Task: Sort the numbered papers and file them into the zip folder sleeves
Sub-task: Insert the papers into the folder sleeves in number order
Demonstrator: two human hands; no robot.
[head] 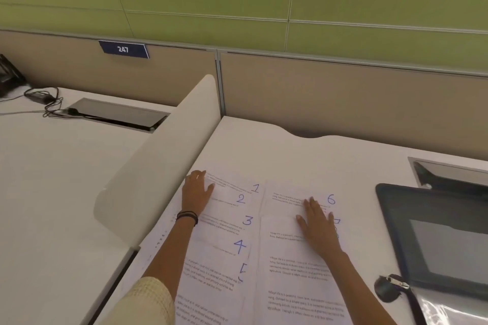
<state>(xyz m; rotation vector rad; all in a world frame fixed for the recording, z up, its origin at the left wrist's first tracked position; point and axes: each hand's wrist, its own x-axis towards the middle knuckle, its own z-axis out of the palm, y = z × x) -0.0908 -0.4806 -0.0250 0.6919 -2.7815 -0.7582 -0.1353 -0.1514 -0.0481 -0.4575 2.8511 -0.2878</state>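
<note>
Two fanned columns of white printed papers lie on the white desk (pixel 264 145). The left column (pixel 229 221) shows blue handwritten numbers 1, 2, 3, 4 and part of 5 down its right edge. The right column (pixel 293 258) shows a 6 at the top. My left hand (pixel 196 191) lies flat with straight fingers on the top left corner of the left column. My right hand (pixel 318 224) presses flat on the upper sheets of the right column and covers their numbers. The black zip folder (pixel 396 219) lies open at the right, with a clear sleeve (pixel 454 311) showing.
A curved white divider (pixel 158 166) separates this desk from the neighbouring one at left, which holds cables (pixel 47 103) and a grey cable flap (pixel 118 115). A second cable flap (pixel 449 174) sits behind the folder. A tan partition wall closes off the back.
</note>
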